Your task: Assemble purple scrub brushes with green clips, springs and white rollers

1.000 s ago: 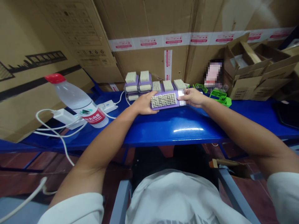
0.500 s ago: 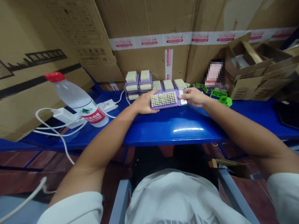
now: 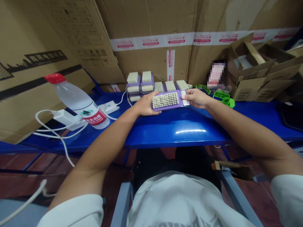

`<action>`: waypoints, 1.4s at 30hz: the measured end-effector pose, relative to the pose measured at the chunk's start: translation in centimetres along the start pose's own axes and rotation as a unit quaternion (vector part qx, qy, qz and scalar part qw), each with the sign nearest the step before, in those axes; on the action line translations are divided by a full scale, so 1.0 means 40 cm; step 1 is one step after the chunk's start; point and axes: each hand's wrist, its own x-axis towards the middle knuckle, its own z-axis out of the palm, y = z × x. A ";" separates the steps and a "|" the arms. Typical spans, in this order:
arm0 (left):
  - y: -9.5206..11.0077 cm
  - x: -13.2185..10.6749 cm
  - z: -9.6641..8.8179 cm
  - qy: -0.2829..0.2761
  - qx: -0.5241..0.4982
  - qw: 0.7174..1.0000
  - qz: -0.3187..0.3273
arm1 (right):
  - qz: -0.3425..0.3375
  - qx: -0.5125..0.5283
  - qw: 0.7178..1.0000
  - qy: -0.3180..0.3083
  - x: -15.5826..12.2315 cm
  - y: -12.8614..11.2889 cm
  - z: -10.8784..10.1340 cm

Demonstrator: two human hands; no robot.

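Note:
In the head view, a purple block with rows of short cream bristle-like tufts is held just above the table, its tufted face towards me. My left hand is closed around its left end. At the right end my right hand grips it, with the thumb on a small white piece. Whether that white piece is fixed to the block I cannot tell. Right behind, several similar purple blocks with cream tufts stand on the table, two stacked at the left. The held block partly hides the others.
On the blue table, a tilted water bottle leans beside white adapters and cables at left. Green plastic parts, a phone and open cardboard boxes stand at right. Large cardboard walls the back.
The held block has shifted very slightly left, and more of the white piece shows by my right thumb. Both hands keep their grip.

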 end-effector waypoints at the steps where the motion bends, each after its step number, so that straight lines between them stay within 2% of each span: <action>1: 0.000 0.000 0.000 -0.002 0.002 1.000 -0.001 | -0.003 -0.002 1.000 -0.001 0.001 0.000 -0.001; 22: 0.017 0.002 -0.004 -0.017 0.065 0.998 -0.012 | 0.001 -0.015 1.000 0.025 -0.004 -0.007 0.006; 33: 0.030 0.008 -0.007 -0.028 0.011 0.997 -0.065 | 0.049 0.009 0.997 0.060 -0.012 -0.015 0.009; 42: 0.052 0.013 -0.015 -0.032 -0.003 0.997 -0.071 | 0.077 0.033 0.995 0.054 -0.017 -0.028 0.006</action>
